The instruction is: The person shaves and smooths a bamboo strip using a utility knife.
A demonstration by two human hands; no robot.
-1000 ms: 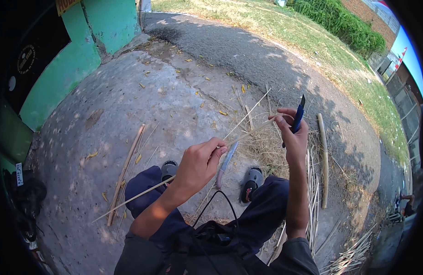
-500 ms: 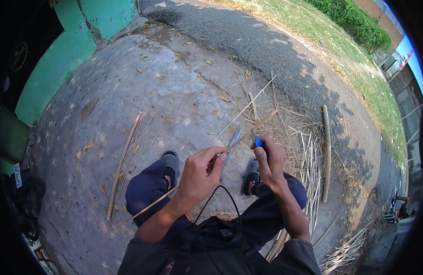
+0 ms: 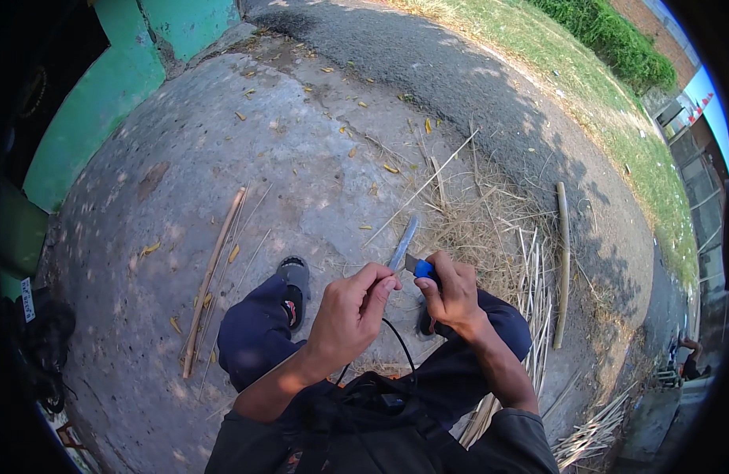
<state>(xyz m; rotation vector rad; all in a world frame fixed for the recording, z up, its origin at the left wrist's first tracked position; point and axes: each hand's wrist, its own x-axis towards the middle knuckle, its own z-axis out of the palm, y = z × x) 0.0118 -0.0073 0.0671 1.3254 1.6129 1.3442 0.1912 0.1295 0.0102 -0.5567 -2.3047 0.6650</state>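
Note:
My left hand [image 3: 356,308] is closed in a pinch, thumb against fingertips, above the ground between my knees. The bamboo strip it grips is almost wholly hidden behind the hand and forearm. Close beside those fingertips is my right hand [image 3: 451,296], wrapped around a small knife with a blue handle [image 3: 428,271]. The knife's short dark blade [image 3: 411,263] points toward the left fingertips; whether it touches them or the strip cannot be told. Beyond both hands lies a long, flat grey-blue piece [image 3: 404,241], perhaps a metal blade, partly covered by the left hand.
Thin shavings [image 3: 467,229] are heaped ahead to the right. Several split strips [image 3: 534,292] lie beside my right knee, another bundle [image 3: 597,430] behind. A thick bamboo pole [image 3: 563,265] rests farther right. Brown sticks [image 3: 214,280] lie left of my left shoe [image 3: 295,284].
The strip that stuck out forward between my hands no longer shows there. My right hand with the knife has moved left and slightly down, closer to the left hand.

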